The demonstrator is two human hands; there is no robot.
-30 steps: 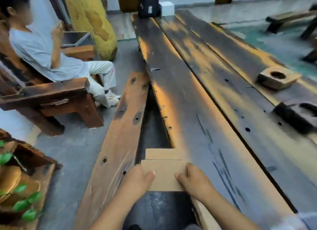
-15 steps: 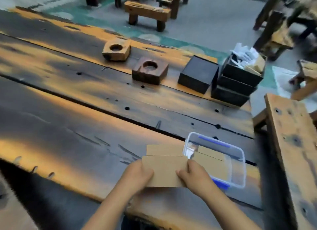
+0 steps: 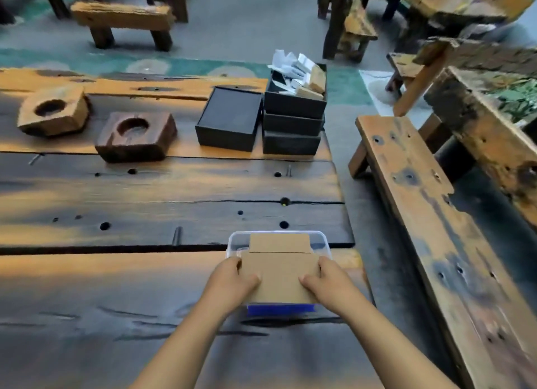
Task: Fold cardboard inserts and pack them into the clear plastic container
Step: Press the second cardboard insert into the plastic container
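Now insert (image 3: pixel 279 269) over container (image 3: pixel 322 240) (both hands (image 3: pixel 232 281))

**Cardboard insert over the clear container**

Held flat above the clear plastic container (image 3: pixel 321 239), a plain brown cardboard insert (image 3: pixel 279 272) with a narrower flap at its far edge (crease line visible). Covered most of the container's opening. Container near the table's right edge, rim rounded, blue strip at its near side.
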